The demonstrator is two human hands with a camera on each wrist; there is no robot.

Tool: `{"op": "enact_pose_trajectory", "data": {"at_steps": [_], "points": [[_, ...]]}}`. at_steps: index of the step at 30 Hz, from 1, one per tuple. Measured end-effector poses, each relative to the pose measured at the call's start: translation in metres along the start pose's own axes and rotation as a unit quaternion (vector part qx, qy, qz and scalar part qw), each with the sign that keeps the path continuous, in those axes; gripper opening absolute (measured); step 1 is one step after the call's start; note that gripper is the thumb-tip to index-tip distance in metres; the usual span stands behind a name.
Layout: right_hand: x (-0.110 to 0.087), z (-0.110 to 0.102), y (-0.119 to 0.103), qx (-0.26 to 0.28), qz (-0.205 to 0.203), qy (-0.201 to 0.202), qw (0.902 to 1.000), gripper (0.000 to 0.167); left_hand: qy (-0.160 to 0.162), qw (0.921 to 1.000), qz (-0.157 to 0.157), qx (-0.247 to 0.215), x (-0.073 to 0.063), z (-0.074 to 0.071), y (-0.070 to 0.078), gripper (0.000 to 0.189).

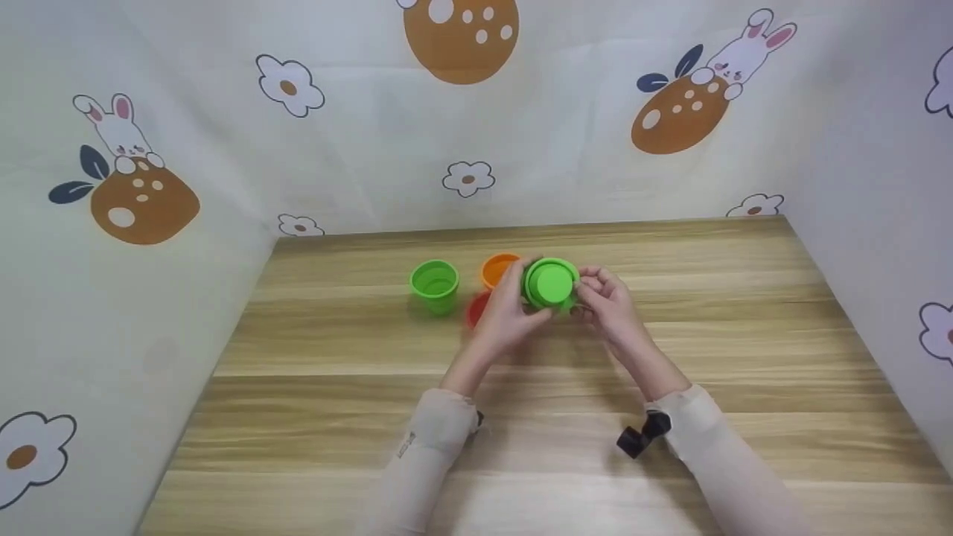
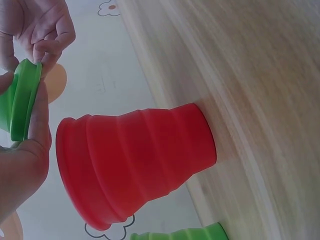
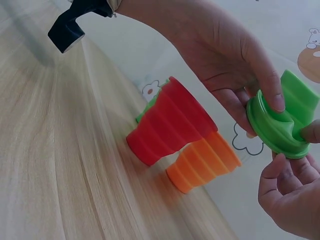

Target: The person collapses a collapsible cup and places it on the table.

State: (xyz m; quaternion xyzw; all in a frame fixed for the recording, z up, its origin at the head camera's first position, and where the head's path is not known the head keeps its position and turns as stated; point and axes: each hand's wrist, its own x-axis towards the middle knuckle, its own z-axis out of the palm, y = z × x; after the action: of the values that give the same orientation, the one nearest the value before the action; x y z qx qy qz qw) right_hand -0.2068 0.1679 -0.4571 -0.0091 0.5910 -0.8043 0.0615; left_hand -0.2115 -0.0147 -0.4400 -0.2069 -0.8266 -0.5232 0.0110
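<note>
Both hands hold a green collapsible cup (image 1: 555,284) above the wooden table, its small round base turned up toward the head camera. The left hand (image 1: 510,311) grips its left side, thumb at the near edge. The right hand (image 1: 612,307) pinches the opposite side between thumb and fingers. In the right wrist view the cup is partly folded, with a dent in its wall above the wide rim (image 3: 272,135). Beneath the left hand, a red cup (image 2: 132,160) stands upright, partly covered in the head view. Just behind it is an upright orange cup (image 3: 202,162).
A second green cup (image 1: 435,286) stands upright to the left of the red and orange ones. The wooden table (image 1: 320,417) meets a printed cloth backdrop (image 1: 372,156) at the back and sides. A black wrist device (image 1: 642,435) hangs by the right sleeve.
</note>
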Motion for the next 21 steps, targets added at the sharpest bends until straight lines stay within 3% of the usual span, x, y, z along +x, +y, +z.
{"op": "enact_pose_trajectory", "data": {"at_steps": [5,10,13,21], "points": [[-0.0012,-0.0053,0.0009,0.045,0.004,-0.054,0.9975,0.024,0.007,0.9998,-0.009,-0.015,-0.0004,-0.0012,0.0001,0.073],[0.0002,-0.0094,0.0023,0.055,0.003,-0.107,0.9927,0.04,0.011,0.9994,-0.013,-0.03,-0.0002,-0.0025,0.0003,0.075],[0.001,-0.0099,0.003,0.052,-0.001,-0.108,0.9928,0.041,0.011,0.9995,-0.009,-0.03,0.0,-0.0031,0.0002,0.076],[0.0002,-0.0052,0.0035,0.028,-0.007,-0.062,0.9976,0.042,0.017,0.9993,-0.002,-0.033,0.0002,-0.0016,-0.0026,0.072]]}}
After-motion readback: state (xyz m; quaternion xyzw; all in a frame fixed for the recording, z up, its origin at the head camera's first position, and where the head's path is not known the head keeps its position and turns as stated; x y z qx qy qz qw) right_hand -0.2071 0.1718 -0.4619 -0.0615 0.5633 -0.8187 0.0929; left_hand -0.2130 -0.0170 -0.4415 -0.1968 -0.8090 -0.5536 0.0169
